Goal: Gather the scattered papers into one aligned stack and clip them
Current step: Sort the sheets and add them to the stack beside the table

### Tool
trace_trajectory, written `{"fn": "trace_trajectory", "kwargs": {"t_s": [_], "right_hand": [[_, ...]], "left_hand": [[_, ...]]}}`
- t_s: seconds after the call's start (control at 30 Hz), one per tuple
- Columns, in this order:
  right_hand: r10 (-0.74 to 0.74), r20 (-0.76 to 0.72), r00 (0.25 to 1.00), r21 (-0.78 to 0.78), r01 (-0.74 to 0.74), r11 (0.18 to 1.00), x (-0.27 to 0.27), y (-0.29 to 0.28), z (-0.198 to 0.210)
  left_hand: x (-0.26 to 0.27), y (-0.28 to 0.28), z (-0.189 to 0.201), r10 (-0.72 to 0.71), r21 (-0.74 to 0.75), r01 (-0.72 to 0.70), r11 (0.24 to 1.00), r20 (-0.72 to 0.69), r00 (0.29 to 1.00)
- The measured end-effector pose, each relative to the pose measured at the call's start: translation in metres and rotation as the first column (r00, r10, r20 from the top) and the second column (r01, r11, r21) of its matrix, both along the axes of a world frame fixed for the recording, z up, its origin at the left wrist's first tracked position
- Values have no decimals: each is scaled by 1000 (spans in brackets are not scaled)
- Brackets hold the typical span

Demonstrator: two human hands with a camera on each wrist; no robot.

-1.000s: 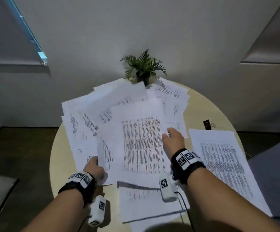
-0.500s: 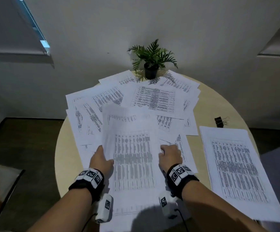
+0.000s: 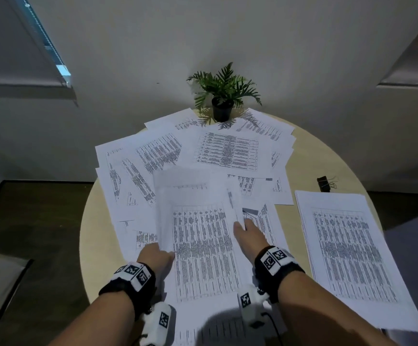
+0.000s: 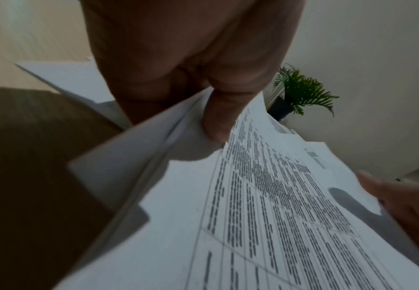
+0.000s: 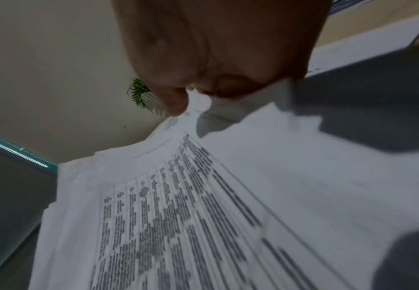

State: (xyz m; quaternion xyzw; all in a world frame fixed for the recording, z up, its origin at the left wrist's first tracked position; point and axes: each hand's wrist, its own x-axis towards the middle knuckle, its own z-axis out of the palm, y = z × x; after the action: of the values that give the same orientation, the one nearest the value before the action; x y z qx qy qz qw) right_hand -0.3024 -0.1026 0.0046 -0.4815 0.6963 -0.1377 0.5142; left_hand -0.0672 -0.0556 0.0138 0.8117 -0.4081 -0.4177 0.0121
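Step in hand: gathering, roughly mid-way by my read. My left hand (image 3: 156, 255) pinches the left edge of a held bundle of white printed table sheets (image 3: 203, 245), low centre of the head frame; in the left wrist view the thumb (image 4: 218, 117) lies on top with several sheet edges fanned below it. My right hand (image 3: 249, 233) grips the same bundle's right edge, thumb on the print; the right wrist view is blurred, so I think the fingers curl underneath but can't confirm. Bundle edges are visibly staggered, not squared.

Where things are:
- Loose white printed sheets (image 3: 158, 158) overlap in a fan across the upper-left and centre of the round pale wooden counter (image 3: 327, 156), reaching the small green potted plant in a black pot (image 3: 222, 96) at top centre.
- A separate flat pile of printed sheets (image 3: 347, 250) sits at right of frame, apart from the bundle.
- Small black binder clip (image 3: 325, 183) lies on bare counter upper right, just beyond that pile, untouched.

Next move, as I judge it: add the bundle to the pile at right, or the reverse, and sweep in the fanned sheets. Then tap the long and short edges on the counter to square up. Clip comes last; it needs one hand free while the other clamps the stack near a corner. Thin sheets will slide, so keep the pinch firm.
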Motion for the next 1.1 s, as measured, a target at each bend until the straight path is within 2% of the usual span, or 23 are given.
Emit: {"fn": "trace_trajectory", "kwargs": {"t_s": [0.1, 0.2, 0.3, 0.33, 0.4, 0.47, 0.53, 0.6, 0.7, 0.8, 0.93, 1.0, 1.1], "right_hand": [[125, 39, 991, -21, -124, 992, -3, 3, 7], [184, 50, 982, -74, -180, 981, -15, 2, 11], [97, 249, 964, -76, -81, 994, -33, 3, 18], [49, 314, 948, -75, -26, 997, -40, 3, 21], [-17, 381, 925, -89, 55, 994, -49, 0, 32], [-55, 441, 896, -119, 119, 986, -51, -8, 48], [-45, 451, 891, -201, 151, 968, -44, -17, 68], [-36, 424, 905, -341, 196, 919, -29, -26, 90], [-84, 533, 842, -426, 353, 833, -8, -34, 126], [-103, 519, 849, -507, 402, 762, -2, -34, 153], [-27, 513, 858, -471, 308, 827, -7, -29, 156], [-29, 525, 851, -437, 298, 848, -11, -28, 146], [1, 566, 824, -457, 313, 832, -15, -27, 147]], "left_hand": [[-7, 3, 3, -154, 117, 155, 981, -18, 988], [-7, 4, 3, -104, 104, 112, 988, -80, 991], [-1, 3, -4, 60, -76, -70, 995, -133, 989], [-2, 3, -6, 95, -164, -132, 978, -212, 973], [-12, 4, 3, 71, -314, -203, 928, -385, 920], [-25, 1, 21, 35, -384, -253, 888, -493, 869], [-35, -9, 41, 68, -446, -359, 820, -547, 834], [-38, -22, 59, 92, -561, -420, 714, -518, 850], [-40, -44, 94, 61, -714, -430, 553, -480, 875], [-38, -59, 126, 14, -747, -516, 419, -563, 826], [-31, -52, 127, -14, -710, -572, 412, -632, 775], [-31, -42, 121, -17, -662, -600, 449, -677, 735], [-35, -36, 120, -56, -620, -624, 476, -729, 682]]}}
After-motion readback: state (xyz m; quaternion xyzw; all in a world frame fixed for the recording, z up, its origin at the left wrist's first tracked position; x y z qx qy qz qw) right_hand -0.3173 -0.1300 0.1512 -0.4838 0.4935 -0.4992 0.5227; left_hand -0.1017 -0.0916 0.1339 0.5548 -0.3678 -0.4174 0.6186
